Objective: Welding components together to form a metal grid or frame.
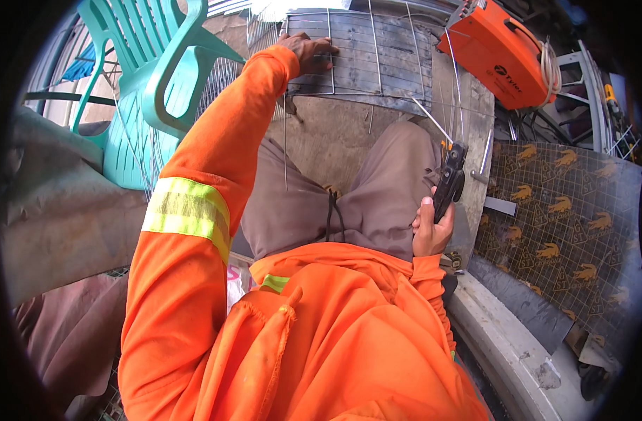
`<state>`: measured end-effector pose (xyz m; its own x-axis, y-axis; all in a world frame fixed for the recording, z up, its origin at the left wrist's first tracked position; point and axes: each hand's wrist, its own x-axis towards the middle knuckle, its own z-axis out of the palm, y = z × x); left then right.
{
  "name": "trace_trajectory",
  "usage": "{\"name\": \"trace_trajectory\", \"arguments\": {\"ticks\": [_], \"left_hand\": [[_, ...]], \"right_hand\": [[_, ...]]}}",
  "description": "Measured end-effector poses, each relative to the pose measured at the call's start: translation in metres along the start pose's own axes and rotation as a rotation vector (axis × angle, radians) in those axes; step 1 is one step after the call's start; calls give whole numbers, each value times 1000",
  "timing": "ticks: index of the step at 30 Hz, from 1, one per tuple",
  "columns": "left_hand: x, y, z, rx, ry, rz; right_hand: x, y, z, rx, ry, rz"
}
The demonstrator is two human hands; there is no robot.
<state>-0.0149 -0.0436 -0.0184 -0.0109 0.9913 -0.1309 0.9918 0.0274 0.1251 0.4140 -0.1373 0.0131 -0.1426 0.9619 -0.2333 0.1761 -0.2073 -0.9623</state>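
My left hand reaches far forward, its fingers bent over a grid of thin metal rods at its left side. The grid lies over a dark, scuffed board. In my right hand, beside my right thigh, is a black welding electrode holder, with the fingers closed round its handle. A thin welding rod sticks out of its jaws, slanting toward the grid's near right corner. Whether the rod's tip touches the grid I cannot tell.
An orange welding machine with a coiled pale cable stands at the far right. A hammer lies near the electrode holder. Patterned dark sheeting covers the right side. At the left stands a green plastic chair with thin rods against it.
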Motion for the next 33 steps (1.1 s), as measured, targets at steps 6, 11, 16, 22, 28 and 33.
{"name": "trace_trajectory", "arguments": {"ticks": [6,11,16,22,28,33], "left_hand": [[1,8,-17,31,-27,1],[1,15,-34,32,-69,-34],[8,-3,-14,-74,-56,22],[4,12,-26,-117,-86,-51],[6,-2,-14,-176,-49,-28],[6,20,-28,-138,-62,-76]], "right_hand": [[3,3,0,-26,6,-8],[3,-3,2,-20,19,16],[3,-3,3,-19,14,25],[1,-1,1,-24,31,12],[1,-1,4,-29,16,-7],[2,0,-1,-45,35,0]]}}
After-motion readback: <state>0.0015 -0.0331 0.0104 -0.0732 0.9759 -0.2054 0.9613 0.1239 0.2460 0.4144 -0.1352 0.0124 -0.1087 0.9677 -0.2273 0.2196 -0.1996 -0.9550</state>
